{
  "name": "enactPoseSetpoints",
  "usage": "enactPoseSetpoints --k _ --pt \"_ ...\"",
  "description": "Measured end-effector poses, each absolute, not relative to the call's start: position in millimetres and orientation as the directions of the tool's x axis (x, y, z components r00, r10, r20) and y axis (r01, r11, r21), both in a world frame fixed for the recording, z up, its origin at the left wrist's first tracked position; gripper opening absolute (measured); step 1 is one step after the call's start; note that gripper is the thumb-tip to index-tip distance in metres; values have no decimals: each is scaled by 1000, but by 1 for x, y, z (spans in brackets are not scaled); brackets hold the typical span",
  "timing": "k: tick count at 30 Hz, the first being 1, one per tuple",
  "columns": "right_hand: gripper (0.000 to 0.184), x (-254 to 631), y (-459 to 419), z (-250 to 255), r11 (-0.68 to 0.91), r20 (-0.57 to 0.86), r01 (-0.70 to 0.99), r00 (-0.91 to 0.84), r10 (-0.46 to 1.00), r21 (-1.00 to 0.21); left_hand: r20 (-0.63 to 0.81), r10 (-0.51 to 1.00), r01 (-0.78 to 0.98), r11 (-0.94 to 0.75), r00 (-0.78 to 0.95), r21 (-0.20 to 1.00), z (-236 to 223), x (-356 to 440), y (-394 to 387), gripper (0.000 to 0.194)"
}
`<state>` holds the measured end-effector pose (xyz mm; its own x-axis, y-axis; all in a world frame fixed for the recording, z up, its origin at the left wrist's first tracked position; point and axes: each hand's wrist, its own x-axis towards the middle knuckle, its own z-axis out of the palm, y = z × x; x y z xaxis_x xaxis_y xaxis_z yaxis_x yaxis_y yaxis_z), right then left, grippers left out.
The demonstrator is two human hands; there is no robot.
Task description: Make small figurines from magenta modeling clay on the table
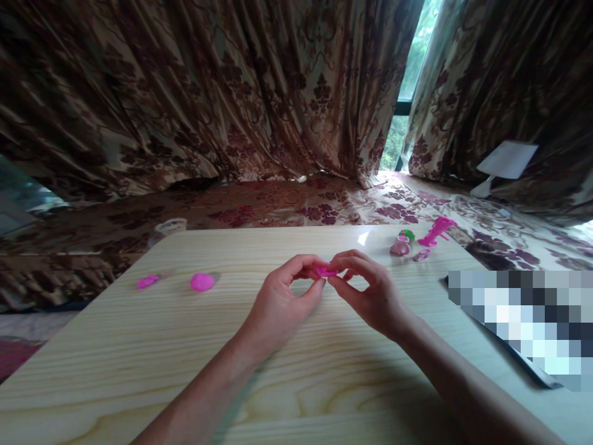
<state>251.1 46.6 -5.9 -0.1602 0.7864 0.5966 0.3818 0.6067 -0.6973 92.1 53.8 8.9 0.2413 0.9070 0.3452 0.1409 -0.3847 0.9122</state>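
Between the fingertips of both hands, above the middle of the table, is a small piece of pink modelling clay (326,271). My left hand (290,295) pinches its left side with thumb and fingers, and my right hand (368,285) pinches the right side. Fingers cover much of the piece, so its full shape is hidden. To the left of my hands, a smooth pink clay ball (202,282) rests on the wood. Farther left lies a smaller, flattened pink clay piece (147,282), with something thin beside it.
At the table's (278,377) far right stand a pink plastic toy (437,232), a small pink-and-white item (401,246) and a green piece (406,235). A blurred-out flat object (523,327) lies at the right edge. Behind are a clear container (167,230), a lamp (507,159) and patterned curtains (278,93).
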Motion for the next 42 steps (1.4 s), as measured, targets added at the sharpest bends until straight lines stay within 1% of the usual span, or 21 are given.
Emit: enactPoseSetpoints --k 6,12,14,16,17,19,23,25,28,30,33,35,38,42 --pt "8 252 46 -5 593 579 380 -164 798 -710 363 906 207 -407 219 890 8 90 55 10" --pt "11 251 45 -3 611 601 347 -149 785 -712 355 912 188 -393 204 900 9 90 55 9" --pt "11 251 45 -1 615 607 349 -145 781 -707 299 928 115 -330 225 937 9 89 55 18" --pt "11 251 45 -1 622 619 351 -137 773 -700 198 944 28 -213 265 977 10 88 56 28" --pt "12 251 45 -1 628 625 350 -135 768 -695 146 946 -2 -152 291 988 10 87 57 29" --pt "14 251 46 -2 635 634 349 -135 762 -689 73 937 -26 -68 342 997 10 86 58 25" --pt "18 250 45 -4 636 632 352 -145 762 -686 30 927 -35 -18 373 999 9 87 58 26" --pt "21 251 44 -4 629 622 352 -151 769 -693 24 940 -18 -19 341 1000 6 87 59 24" --pt "23 252 45 -5 590 589 370 -129 798 -718 58 953 56 -78 296 995 2 87 60 21" --pt "17 252 46 -6 556 562 394 -114 819 -732 90 954 96 -122 287 988 1 88 60 18" --pt "7 251 48 -9 523 534 420 -101 839 -742 85 951 76 -112 298 991 0 89 59 17" --pt "7 249 48 -11 496 512 405 -76 855 -768 72 953 59 -93 296 994 -1 90 59 21" --pt "9 247 48 -12 448 462 359 -53 885 -819 74 955 89 -104 287 991 -4 90 60 20" --pt "8 247 47 -12 444 455 339 -52 889 -829 106 953 110 -142 283 984 -8 90 62 18"
